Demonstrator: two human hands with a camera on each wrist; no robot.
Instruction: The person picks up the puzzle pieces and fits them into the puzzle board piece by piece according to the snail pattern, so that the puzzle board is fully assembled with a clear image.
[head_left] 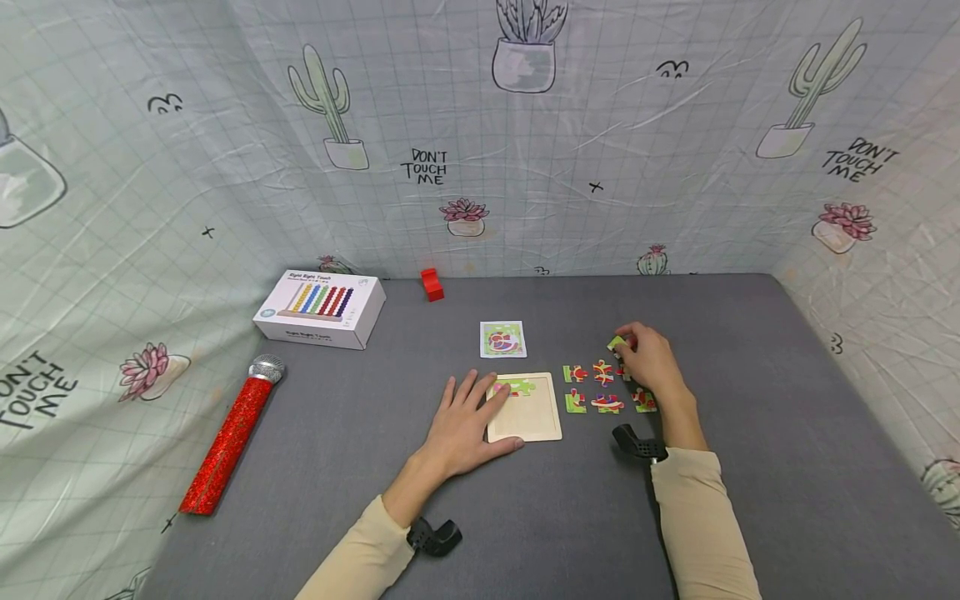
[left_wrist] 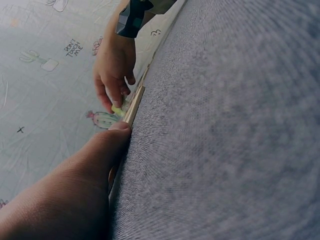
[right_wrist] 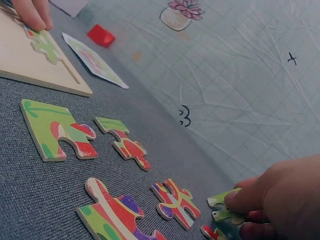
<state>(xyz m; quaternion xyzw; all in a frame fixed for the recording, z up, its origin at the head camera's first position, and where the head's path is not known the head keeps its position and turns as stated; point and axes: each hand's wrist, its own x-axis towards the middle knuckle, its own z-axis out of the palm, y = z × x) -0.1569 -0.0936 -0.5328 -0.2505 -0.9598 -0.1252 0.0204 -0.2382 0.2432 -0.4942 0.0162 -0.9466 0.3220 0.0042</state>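
While left hand (head_left: 459, 432) lies on tray (head_left: 534, 423), fingers spread, right hand (head_left: 651, 360) pinches green piece (head_left: 615, 342) beside loose pieces (head_left: 575, 403), right of tray on bench (head_left: 337, 467). Puzzle looks barely begun: joined-looking section (head_left: 523, 387) near tray's far edge; most bare, loose pieces left.

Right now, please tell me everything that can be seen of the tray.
The tray looks like pale, bare wood: nearly square, with rounded corners and a low rim. It lies flat on the grey table, left of the loose pieces. One green piece lies inside, toward the far left corner. The left hand touches it, thumb at the near edge, fingers over the left side.
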